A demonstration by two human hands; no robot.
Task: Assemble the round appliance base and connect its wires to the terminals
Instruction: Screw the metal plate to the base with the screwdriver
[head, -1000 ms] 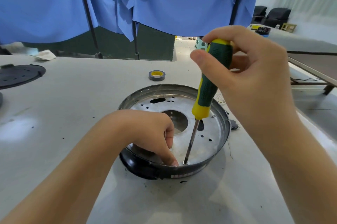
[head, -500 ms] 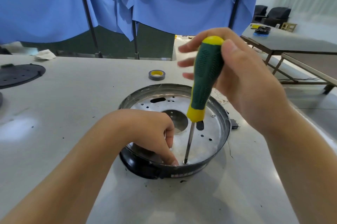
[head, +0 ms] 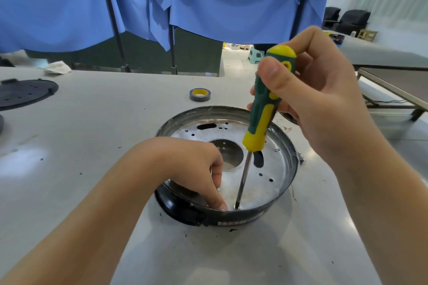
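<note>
Fastening the plate into the round base (head: 286, 182) is judged the step in hand. A screwdriver (head: 266, 108) is gripped by the right hand (head: 324, 99), its tip just beside the left hand (head: 196, 169), whose fingertips are pressed down. Steady turning seems needed next.

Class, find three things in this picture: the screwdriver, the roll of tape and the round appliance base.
screwdriver (head: 262, 120): head view, on the green and yellow handle.
roll of tape (head: 200, 94): head view, on its top face.
round appliance base (head: 290, 170): head view, on the right side of its dark rim.
</note>
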